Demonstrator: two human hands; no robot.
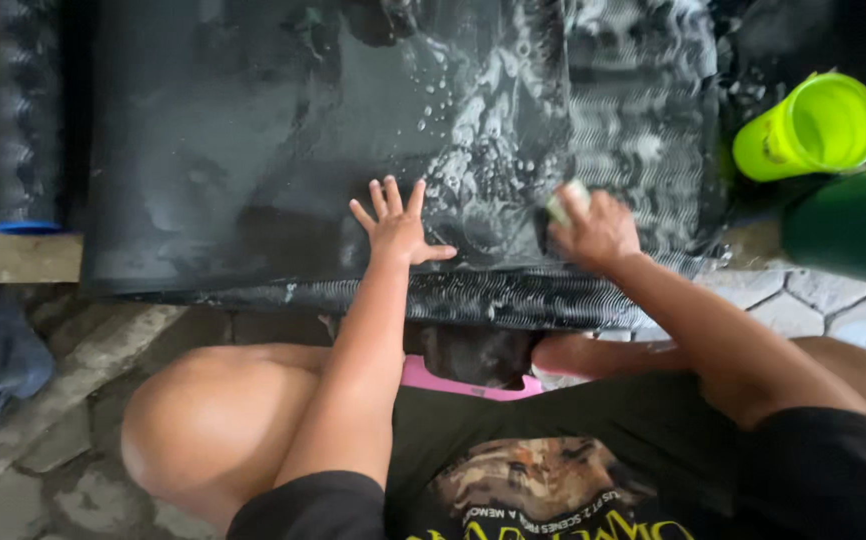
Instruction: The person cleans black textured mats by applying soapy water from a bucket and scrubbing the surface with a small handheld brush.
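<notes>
Crouched over a wide black rubber mat [253, 150] streaked with white suds, I press my left hand [398, 228] flat on its near edge, fingers spread and gripping nothing. My right hand [598, 232] is clenched around a small pale green sponge [565, 203] on the soapy patch. A lime-green plastic cup [811, 128] and dark green bucket [853, 228] stand to the right on the stone paving [833, 300].

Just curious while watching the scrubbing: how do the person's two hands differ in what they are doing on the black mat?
The left hand lies flat with fingers spread on a mostly smooth part of the black mat, holding nothing; the right hand is curled around a pale sponge-like piece. The left hand sits at the edge of the foam, while the right hand works in the sudsy, ribbed area. Both press on the mat near its front edge.
</notes>
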